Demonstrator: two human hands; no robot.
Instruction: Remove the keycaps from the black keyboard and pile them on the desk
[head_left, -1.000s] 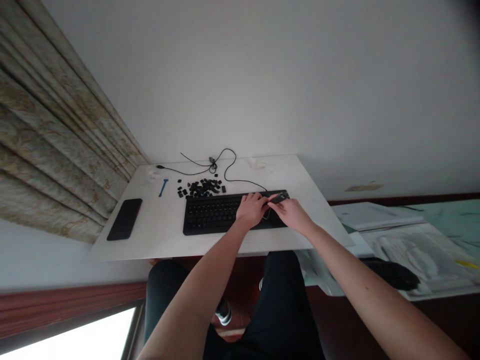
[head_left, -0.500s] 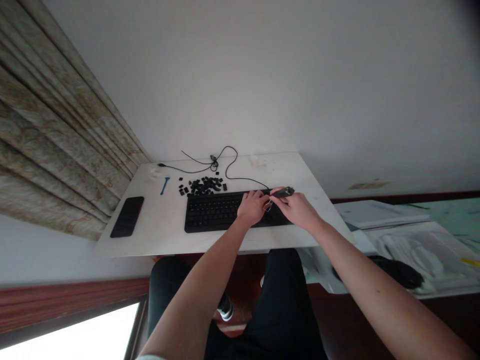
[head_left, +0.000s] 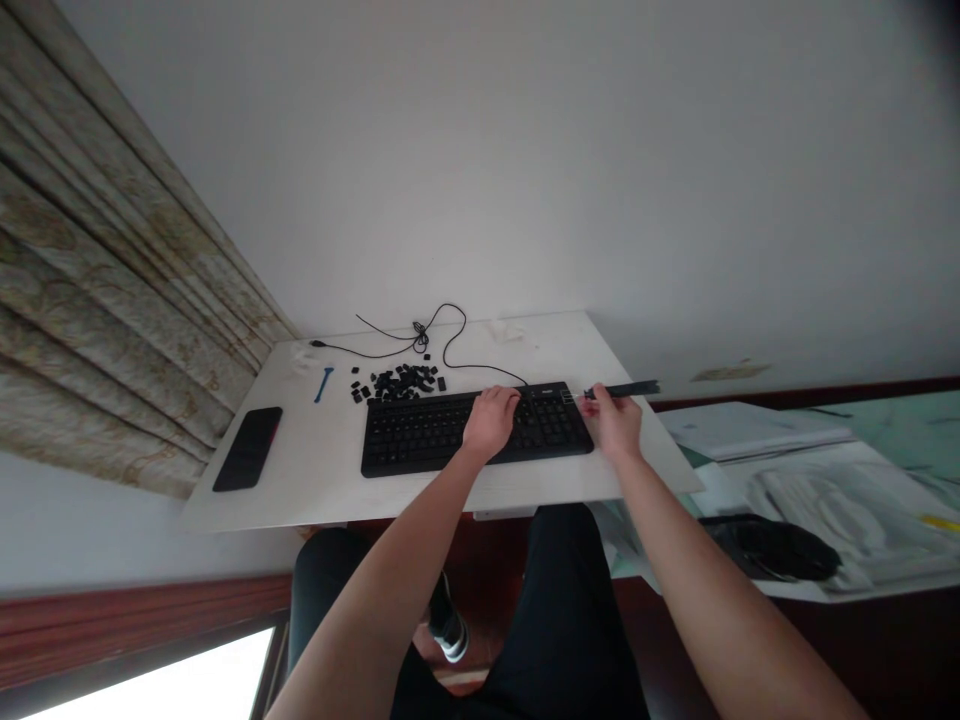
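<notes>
A black keyboard lies near the front of the white table, its cable leading off the back edge. Over the keyboard's right half rests my left hand, fingers curled and closed; whatever may be between them is hidden. My right hand is at the keyboard's right end, closed around a keycap puller. The puller's thin wire prongs point left over the keyboard's upper right corner, and its dark handle sticks out to the right. Loose black keycaps form a pile behind the keyboard's left part.
A blue tool lies left of the keycaps, and a black phone near the table's left edge. The black cable loops along the back. Papers and a black pouch occupy the lower surface at right.
My right hand has moved right with the puller, away from my left hand, and the puller's handle has swung out to the right. My left hand stays over the keyboard.
</notes>
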